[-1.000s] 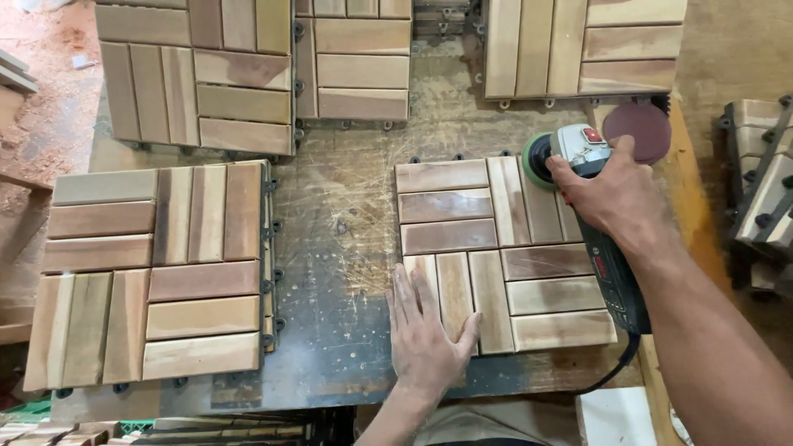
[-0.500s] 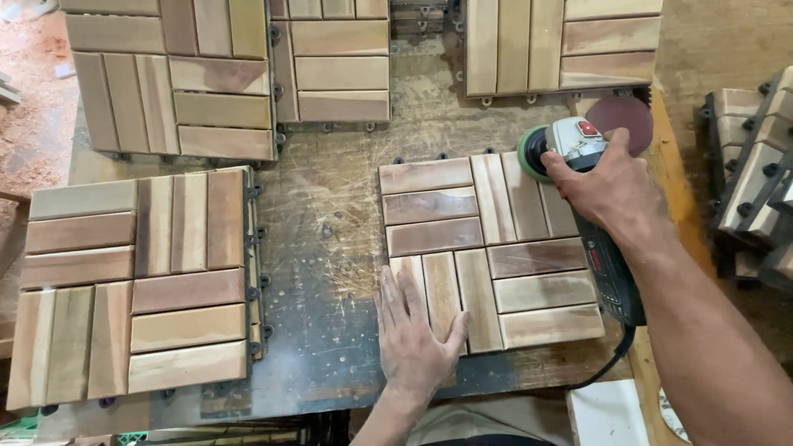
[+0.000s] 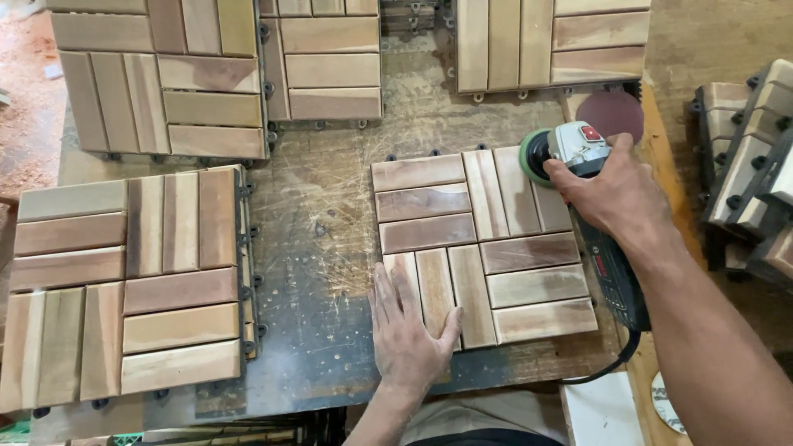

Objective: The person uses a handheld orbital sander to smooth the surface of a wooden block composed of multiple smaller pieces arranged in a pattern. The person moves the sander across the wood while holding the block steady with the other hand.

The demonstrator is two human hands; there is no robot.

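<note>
A square wooden deck tile point(image 3: 483, 244) of pale and reddish slats lies on the scratched workbench point(image 3: 314, 248). My left hand point(image 3: 407, 330) rests flat on the tile's near left corner, fingers spread. My right hand point(image 3: 615, 194) grips a grey and black power sander point(image 3: 578, 153). Its green-rimmed round pad point(image 3: 535, 157) sits on the tile's far right corner. The sander's black cord point(image 3: 607, 367) trails off toward the near right.
A larger wooden tile point(image 3: 124, 285) lies at the left. More tiles point(image 3: 215, 74) line the far edge of the bench. A dark red sanding disc point(image 3: 610, 111) lies beyond the sander. Stacked tiles point(image 3: 747, 165) stand on edge at the right.
The sander and my right hand stay at the tile's far right corner. My left hand stays flat on the near left corner. The view has shifted slightly.
</note>
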